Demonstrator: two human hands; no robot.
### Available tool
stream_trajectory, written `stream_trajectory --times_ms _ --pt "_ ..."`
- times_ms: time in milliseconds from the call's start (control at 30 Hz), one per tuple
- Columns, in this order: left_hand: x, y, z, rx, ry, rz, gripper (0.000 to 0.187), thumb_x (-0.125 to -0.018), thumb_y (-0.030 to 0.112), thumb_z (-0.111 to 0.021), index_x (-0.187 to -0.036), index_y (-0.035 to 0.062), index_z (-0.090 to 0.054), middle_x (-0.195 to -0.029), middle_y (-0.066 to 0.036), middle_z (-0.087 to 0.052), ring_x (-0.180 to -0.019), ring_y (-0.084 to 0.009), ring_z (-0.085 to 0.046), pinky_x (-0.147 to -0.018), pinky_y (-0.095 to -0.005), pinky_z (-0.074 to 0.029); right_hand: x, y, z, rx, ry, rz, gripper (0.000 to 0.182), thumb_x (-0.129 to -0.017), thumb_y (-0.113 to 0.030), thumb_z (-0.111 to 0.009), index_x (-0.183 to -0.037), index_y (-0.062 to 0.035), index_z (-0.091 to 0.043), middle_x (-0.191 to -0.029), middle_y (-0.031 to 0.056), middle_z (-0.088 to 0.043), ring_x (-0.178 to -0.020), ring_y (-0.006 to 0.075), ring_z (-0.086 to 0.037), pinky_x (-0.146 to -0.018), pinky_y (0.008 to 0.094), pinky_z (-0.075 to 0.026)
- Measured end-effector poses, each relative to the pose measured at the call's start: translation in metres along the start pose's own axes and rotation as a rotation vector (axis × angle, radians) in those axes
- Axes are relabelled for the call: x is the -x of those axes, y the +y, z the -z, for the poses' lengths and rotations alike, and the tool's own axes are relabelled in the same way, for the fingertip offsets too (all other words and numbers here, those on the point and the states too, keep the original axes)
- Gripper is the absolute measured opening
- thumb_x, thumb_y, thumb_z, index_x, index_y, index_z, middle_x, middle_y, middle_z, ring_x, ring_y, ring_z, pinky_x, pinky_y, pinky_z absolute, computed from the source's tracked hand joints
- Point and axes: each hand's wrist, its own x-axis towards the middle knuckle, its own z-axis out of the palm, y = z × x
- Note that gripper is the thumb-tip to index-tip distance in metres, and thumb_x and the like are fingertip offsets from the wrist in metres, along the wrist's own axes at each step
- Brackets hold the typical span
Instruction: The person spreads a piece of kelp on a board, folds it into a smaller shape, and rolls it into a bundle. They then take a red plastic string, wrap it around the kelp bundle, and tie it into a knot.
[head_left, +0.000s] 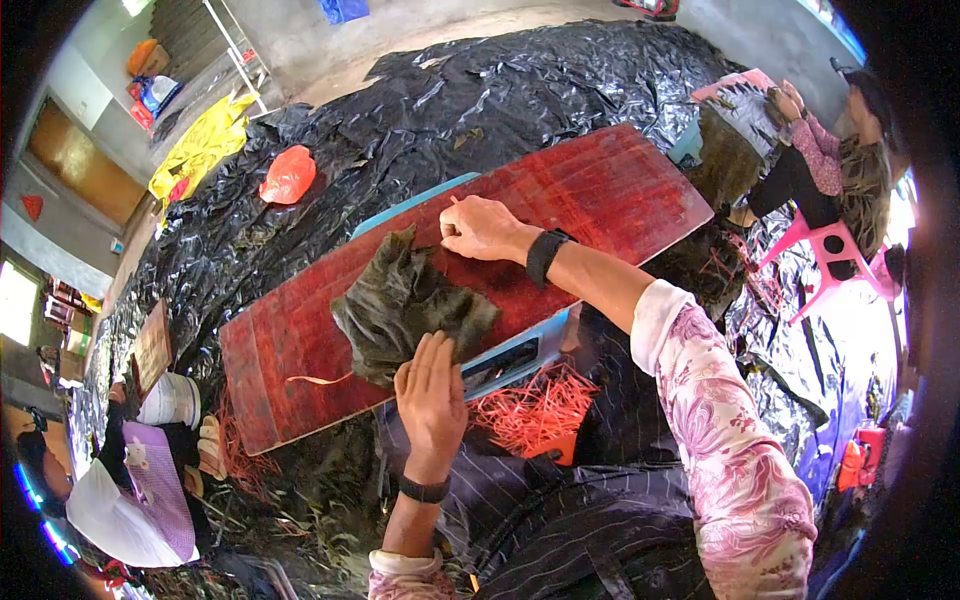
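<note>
A crumpled dark green sheet, which looks like kelp, lies on a worn red board. My left hand rests on the near edge of this sheet, its fingers stretched out and together. Just beyond the sheet's upper right corner, my right hand is closed over the board; whatever it may hold is too small to make out. One thin orange-red strip lies on the board left of the sheet.
A pile of red strips lies at my lap, beside a blue stool under the board. Black plastic sheeting covers the floor, with a red bag on it. Another person sits at right near a pink stool. A white bucket stands left.
</note>
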Motion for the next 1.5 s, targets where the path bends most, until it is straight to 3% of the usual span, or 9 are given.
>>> stream_trajectory --times_ms 267,400,567,667,767,833,933,1133,1500 --pt "0.001 0.013 -0.005 -0.158 -0.068 -0.115 0.029 -0.087 0.006 -0.063 -0.116 0.0017 -0.063 -0.125 -0.013 -0.063 -0.123 -0.0272 -0.056 -0.100 -0.0428 -0.040 0.027 -0.008 0.027 0.200 0.091 0.301 0.016 -0.089 -0.017 -0.055 -0.078 -0.0074 -0.059 -0.087 0.0115 -0.058 -0.080 0.0341 -0.063 -0.068 0.0463 -0.051" --pt "-0.002 0.018 0.006 0.064 -0.008 -0.025 0.023 -0.089 0.006 -0.061 -0.112 0.0041 -0.065 -0.123 -0.012 -0.064 -0.121 -0.0270 -0.057 -0.101 -0.0427 -0.040 0.045 -0.023 0.039 0.309 0.143 0.260 0.008 -0.085 -0.011 -0.056 -0.079 -0.0060 -0.058 -0.098 0.0126 -0.054 -0.079 0.0308 -0.064 -0.066 0.0445 -0.053" --pt "0.014 -0.043 0.050 -0.178 0.261 0.235 0.022 -0.090 0.006 -0.058 -0.111 0.0040 -0.066 -0.125 -0.013 -0.062 -0.118 -0.0315 -0.057 -0.101 -0.0428 -0.040 0.045 -0.025 0.036 0.469 0.181 0.220 0.006 -0.082 -0.010 -0.057 -0.078 -0.0063 -0.058 -0.089 0.0120 -0.053 -0.078 0.0298 -0.065 -0.058 0.0435 -0.053" --pt "0.018 -0.084 0.081 -0.398 0.167 0.323 0.027 -0.091 0.007 -0.055 -0.116 0.0048 -0.065 -0.132 -0.015 -0.057 -0.126 -0.0368 -0.049 -0.107 -0.0459 -0.037 0.041 -0.016 0.026 0.495 0.163 0.209 0.009 -0.085 -0.012 -0.058 -0.079 -0.0067 -0.059 -0.078 0.0122 -0.057 -0.070 0.0321 -0.065 -0.057 0.0426 -0.052" --pt "0.018 -0.098 0.094 -0.264 -0.050 0.269 0.028 -0.088 0.005 -0.061 -0.115 0.0074 -0.066 -0.136 -0.014 -0.054 -0.130 -0.0374 -0.044 -0.108 -0.0443 -0.038 0.037 -0.009 0.018 0.307 0.232 0.116 0.011 -0.089 -0.016 -0.061 -0.085 -0.0075 -0.066 -0.072 0.0123 -0.063 -0.064 0.0261 -0.067 -0.054 0.0388 -0.051" --pt "0.018 -0.103 0.091 -0.250 -0.096 0.252 0.018 -0.086 0.005 -0.064 -0.103 0.0060 -0.068 -0.127 -0.012 -0.060 -0.126 -0.0334 -0.050 -0.103 -0.0425 -0.041 0.033 -0.008 0.017 -0.436 0.076 -0.183 0.014 -0.091 -0.021 -0.065 -0.093 -0.0081 -0.071 -0.081 0.0091 -0.071 -0.065 0.0157 -0.068 -0.051 0.0325 -0.048" --pt "0.013 -0.107 0.093 -0.251 -0.092 0.216 0.012 -0.086 0.005 -0.064 -0.097 0.0050 -0.068 -0.115 -0.010 -0.065 -0.115 -0.0320 -0.057 -0.096 -0.0415 -0.045 0.031 -0.014 0.026 -0.793 0.030 -0.435 0.016 -0.091 -0.020 -0.067 -0.097 -0.0065 -0.073 -0.087 0.0034 -0.072 -0.071 0.0088 -0.067 -0.051 0.0259 -0.045" --pt "0.019 -0.110 0.093 -0.189 -0.021 0.247 0.005 -0.089 0.004 -0.060 -0.093 0.0038 -0.059 -0.094 -0.012 -0.062 -0.093 -0.0326 -0.059 -0.081 -0.0406 -0.048 0.032 -0.001 0.018 -0.975 0.092 -0.428 0.015 -0.089 -0.017 -0.070 -0.096 -0.0046 -0.071 -0.089 0.0025 -0.072 -0.077 0.0085 -0.067 -0.054 0.0215 -0.044" --pt "0.051 -0.092 0.122 -0.186 -0.038 0.377 0.004 -0.094 0.008 -0.057 -0.096 0.0052 -0.059 -0.089 -0.016 -0.063 -0.082 -0.0374 -0.063 -0.068 -0.0409 -0.050 0.039 -0.003 0.000 -0.975 0.029 -0.461 0.011 -0.085 -0.012 -0.072 -0.092 -0.0045 -0.071 -0.086 0.0022 -0.072 -0.073 0.0073 -0.065 -0.052 0.0213 -0.045"
